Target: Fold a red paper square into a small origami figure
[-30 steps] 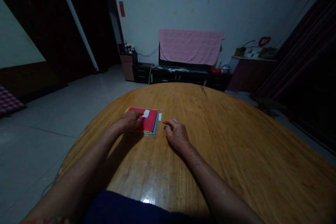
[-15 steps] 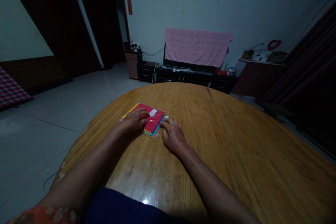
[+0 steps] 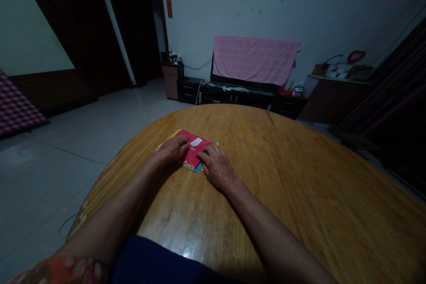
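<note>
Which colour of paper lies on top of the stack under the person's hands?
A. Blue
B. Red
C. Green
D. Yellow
B: the red sheet lies uppermost beneath the left hand and right hand, with a yellow edge and a blue edge showing below it.

Left hand and right hand — palms down, fingers curled, nearly meeting — forearms angled inward.
</note>
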